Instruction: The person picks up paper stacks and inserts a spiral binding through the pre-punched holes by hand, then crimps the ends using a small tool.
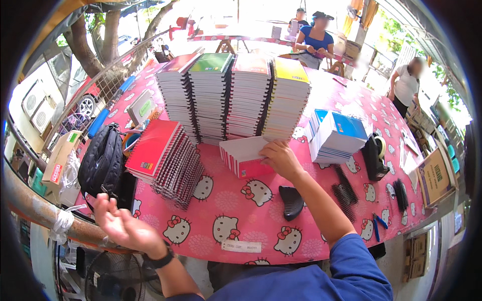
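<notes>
My left hand (124,227) is raised at the table's left front edge, palm up, fingers loosely apart and holding nothing. A black backpack (102,159) is just beyond it. Near the middle, my right hand (279,158) has its fingers curled over the right end of a low box-like thing (246,168) with red-and-white stripes and a white upper face. Whether that thing is hollow, I cannot tell. Left of it leans a stack of red-covered spiral notebooks (160,155). Directly behind rise tall notebook stacks, including a green-topped one (208,95) and a yellow-topped one (287,100).
Blue-covered booklets (339,135) are stacked at the right, beside a black tape dispenser (375,158). Black binding coils (344,193), a dark curved object (291,202) and blue-handled pliers (379,227) lie nearer me. A pink patterned cloth (211,251) covers the table. Other people stand beyond.
</notes>
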Demonstrator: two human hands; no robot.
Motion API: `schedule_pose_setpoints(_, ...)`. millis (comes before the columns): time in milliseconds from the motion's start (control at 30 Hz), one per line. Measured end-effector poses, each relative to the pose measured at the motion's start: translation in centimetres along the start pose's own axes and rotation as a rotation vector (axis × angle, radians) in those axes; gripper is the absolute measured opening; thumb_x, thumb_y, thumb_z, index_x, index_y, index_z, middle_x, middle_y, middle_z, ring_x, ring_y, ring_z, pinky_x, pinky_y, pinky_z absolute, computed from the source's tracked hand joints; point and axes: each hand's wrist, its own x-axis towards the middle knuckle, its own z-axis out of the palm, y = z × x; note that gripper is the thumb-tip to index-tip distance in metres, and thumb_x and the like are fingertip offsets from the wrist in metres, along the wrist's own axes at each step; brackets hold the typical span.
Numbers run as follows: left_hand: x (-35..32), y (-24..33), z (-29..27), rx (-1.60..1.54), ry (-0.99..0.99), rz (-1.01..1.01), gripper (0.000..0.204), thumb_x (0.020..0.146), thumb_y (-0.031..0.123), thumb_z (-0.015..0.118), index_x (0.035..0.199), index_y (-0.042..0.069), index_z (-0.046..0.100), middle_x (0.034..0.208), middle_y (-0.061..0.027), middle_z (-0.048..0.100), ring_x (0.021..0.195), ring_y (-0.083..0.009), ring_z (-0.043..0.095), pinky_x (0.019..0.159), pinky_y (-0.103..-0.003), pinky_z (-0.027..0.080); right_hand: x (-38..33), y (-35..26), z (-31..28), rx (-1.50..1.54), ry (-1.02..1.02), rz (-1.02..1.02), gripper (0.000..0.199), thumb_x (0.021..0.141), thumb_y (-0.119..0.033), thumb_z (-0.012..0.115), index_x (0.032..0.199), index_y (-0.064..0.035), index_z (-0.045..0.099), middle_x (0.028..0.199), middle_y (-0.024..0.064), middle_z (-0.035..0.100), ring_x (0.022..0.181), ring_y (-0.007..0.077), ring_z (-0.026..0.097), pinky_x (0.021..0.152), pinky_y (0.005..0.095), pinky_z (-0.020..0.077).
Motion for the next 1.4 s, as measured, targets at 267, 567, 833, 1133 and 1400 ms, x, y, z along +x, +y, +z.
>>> schedule_pose_setpoints(267, -7.7, 7.7, 5.5, 0.004, -0.682, 0.173, 0.042, 0.074, 0.003, 0.059, 0.115, 0.003, 0.052, 0.122, -0.0156, 0.048, 0.116, -0.0315, 0.045, 0.1, -0.046, 0.035, -1.1, -5.4, -4.7, 0.279, 0.185, 0.23, 0.014, 0.07, -0.011, 0.069, 0.078, -0.0057, 0.059, 0.08, 0.0096, 0.061, 0.079, 0.0298, 0.059, 0.071, 0.0388, 0.0486)
schedule_pose_setpoints(567, -17.3, 8.7, 5.6, 0.003, -1.361, 0.124, 0.058, 0.076, -0.001, 0.055, 0.132, 0.006, 0.044, 0.106, -0.0074, 0.06, 0.093, -0.0215, 0.057, 0.09, -0.039, 0.038, -11.7, -12.4, -6.8, 0.261, -0.194, 0.258, 0.014, 0.072, -0.009, 0.061, 0.085, -0.003, 0.058, 0.087, 0.0101, 0.061, 0.086, 0.0276, 0.06, 0.073, 0.0359, 0.0509)
schedule_pose_setpoints(833, -18.0, 8.4, 7.6, -0.065, -1.332, 0.295, 0.037, 0.078, 0.003, 0.058, 0.113, 0.009, 0.063, 0.09, -0.0023, 0.058, 0.084, -0.0171, 0.055, 0.077, -0.034, 0.036, -21.2, -0.7, -12.6, -0.073, 0.08, 0.735, 0.03, 0.069, -0.018, 0.075, 0.093, -0.0038, 0.063, 0.088, 0.0107, 0.062, 0.08, 0.0285, 0.059, 0.074, 0.0389, 0.0485)
schedule_pose_setpoints(1133, -19.2, 8.1, 8.2, -0.051, -1.203, 0.189, 0.024, 0.077, 0.017, 0.069, 0.101, 0.015, 0.068, 0.084, 0.0006, 0.055, 0.08, -0.0166, 0.051, 0.076, -0.034, 0.033, -22.6, 0.9, -12.2, -0.302, -0.019, 0.776, 0.014, 0.079, -0.013, 0.064, 0.088, -0.0033, 0.058, 0.093, 0.0124, 0.057, 0.091, 0.0332, 0.056, 0.077, 0.041, 0.0483)
schedule_pose_setpoints(1400, -18.9, 8.1, 8.2, -0.072, -1.226, 0.165, 0.02, 0.076, 0.013, 0.068, 0.095, 0.014, 0.068, 0.085, 0.0006, 0.057, 0.08, -0.0168, 0.051, 0.076, -0.034, 0.033, -18.6, -4.9, -14.1, 0.275, 0.173, 0.709, 0.031, 0.088, -0.003, 0.052, 0.119, -0.0053, 0.055, 0.098, 0.0161, 0.059, 0.085, 0.0263, 0.059, 0.074, 0.0348, 0.0473)
